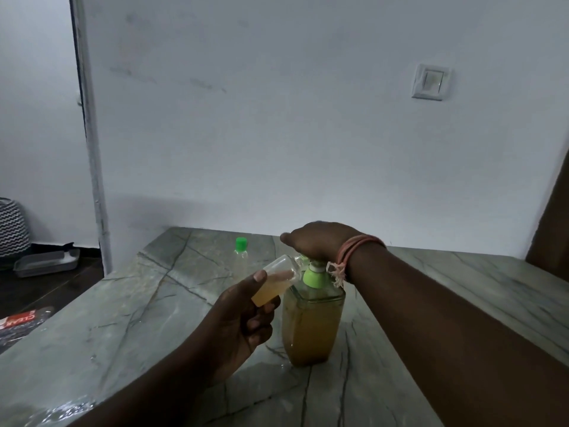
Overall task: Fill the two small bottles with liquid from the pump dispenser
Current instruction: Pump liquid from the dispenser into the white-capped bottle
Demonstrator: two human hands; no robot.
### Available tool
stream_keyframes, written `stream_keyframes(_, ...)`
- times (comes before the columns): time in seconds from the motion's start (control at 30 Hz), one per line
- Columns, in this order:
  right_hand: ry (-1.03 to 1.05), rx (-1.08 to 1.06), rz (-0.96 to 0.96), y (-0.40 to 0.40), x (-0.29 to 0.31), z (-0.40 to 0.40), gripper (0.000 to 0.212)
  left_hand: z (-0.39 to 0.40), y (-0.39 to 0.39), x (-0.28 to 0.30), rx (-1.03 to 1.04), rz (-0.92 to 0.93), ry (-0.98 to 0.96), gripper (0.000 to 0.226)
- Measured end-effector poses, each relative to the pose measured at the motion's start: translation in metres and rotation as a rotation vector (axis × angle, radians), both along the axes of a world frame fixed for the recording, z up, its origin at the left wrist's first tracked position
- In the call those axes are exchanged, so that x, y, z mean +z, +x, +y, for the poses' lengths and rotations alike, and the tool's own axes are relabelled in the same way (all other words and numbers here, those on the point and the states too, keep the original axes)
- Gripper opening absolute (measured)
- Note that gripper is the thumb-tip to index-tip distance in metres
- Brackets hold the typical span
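- My left hand (pixel 243 315) grips a tilted small bottle (pixel 275 280), partly filled with amber liquid, at the pump dispenser's (pixel 312 322) spout.
- My right hand (pixel 317 241) presses its pump head down.
- A green-capped bottle (pixel 240 248) stands behind on the marble counter (pixel 123 318).

Clear square amber-filled pump dispenser (pixel 312 328): on grey marble counter (pixel 154 303), right of left-hand fingers (pixel 261 315). Small tilted clear bottle (pixel 275 280): between those fingers. Green-capped clear bottle (pixel 241 248): behind them.
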State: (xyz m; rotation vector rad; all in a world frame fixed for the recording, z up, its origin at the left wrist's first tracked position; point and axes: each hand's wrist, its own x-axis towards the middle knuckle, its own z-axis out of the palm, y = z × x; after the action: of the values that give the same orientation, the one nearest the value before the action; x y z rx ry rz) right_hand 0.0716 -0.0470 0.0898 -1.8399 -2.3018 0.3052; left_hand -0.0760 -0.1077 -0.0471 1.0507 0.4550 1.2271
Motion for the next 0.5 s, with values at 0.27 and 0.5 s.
stream_keyframes(0.27,-0.066,-0.001,0.118,0.0006,-0.0062,-0.0020,0.042,0.0031,-0.0017,-0.0029,0.005,0.029,0.033,0.060)
stream_keyframes(0.5,0.010,0.008,0.011,-0.0020,-0.0007,-0.0013,0.044,0.0023,-0.0031,-0.0026,-0.006,0.032,0.021,0.060)
